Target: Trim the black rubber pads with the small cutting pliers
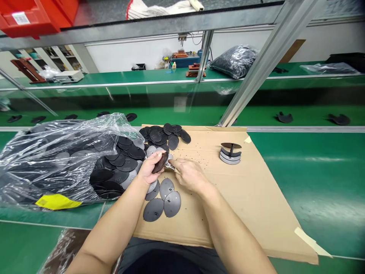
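My left hand [150, 169] is closed round a dark oval plastic disc [160, 162], held on edge above the cardboard sheet [251, 190]. My right hand [188, 174] is closed on a small metal tool [170, 166] whose tip meets the disc's edge. Several grey oval discs [162, 199] lie flat on the cardboard just below my hands. A clear plastic bag [57, 160] at the left spills many black discs [125, 160] toward my left hand.
A small stack of discs [230, 153] stands on the cardboard to the right. More black discs [167, 135] lie at the cardboard's far edge. Green conveyor belt [313, 182] surrounds it. A slanted metal post [256, 68] rises behind. Red bins [34, 15] sit on the upper shelf.
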`<state>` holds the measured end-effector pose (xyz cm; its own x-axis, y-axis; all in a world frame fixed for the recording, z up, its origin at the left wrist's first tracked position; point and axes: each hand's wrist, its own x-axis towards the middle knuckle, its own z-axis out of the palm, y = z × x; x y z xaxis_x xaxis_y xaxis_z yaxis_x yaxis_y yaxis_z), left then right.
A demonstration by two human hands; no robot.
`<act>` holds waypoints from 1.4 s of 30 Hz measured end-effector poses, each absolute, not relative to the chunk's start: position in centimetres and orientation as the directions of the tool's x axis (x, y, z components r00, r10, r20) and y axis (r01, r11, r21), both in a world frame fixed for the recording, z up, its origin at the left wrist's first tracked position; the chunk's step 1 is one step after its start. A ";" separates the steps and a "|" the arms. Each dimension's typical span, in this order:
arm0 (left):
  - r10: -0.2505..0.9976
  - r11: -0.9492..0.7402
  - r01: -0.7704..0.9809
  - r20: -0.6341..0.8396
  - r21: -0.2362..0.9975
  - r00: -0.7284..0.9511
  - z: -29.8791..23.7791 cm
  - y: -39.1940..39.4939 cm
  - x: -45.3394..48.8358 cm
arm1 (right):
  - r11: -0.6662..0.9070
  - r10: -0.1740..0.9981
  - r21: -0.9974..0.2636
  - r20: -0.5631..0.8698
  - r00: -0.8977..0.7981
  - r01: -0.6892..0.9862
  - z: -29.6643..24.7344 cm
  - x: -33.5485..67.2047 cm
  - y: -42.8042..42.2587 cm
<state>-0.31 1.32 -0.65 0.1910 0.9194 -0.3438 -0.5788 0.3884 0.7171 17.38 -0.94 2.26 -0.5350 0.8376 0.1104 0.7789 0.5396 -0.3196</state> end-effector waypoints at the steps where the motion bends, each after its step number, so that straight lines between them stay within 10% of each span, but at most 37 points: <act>1: 0.918 0.390 -0.579 -0.348 0.716 0.189 -0.6 1.3 -0.3 | 0.534 0.841 -0.320 0.104 -0.531 0.783 2.2 17.4 -0.9; 13: 0.913 0.372 -0.900 -0.264 0.226 0.311 0.4 0.2 -1.1 | 0.269 0.961 -0.690 0.241 -0.137 0.672 -0.1 17.5 1.0; 42: 0.927 0.366 -0.820 -0.247 0.440 0.281 1.1 -0.1 -1.3 | 0.057 0.998 -0.490 0.059 -0.032 0.870 -0.6 18.0 1.8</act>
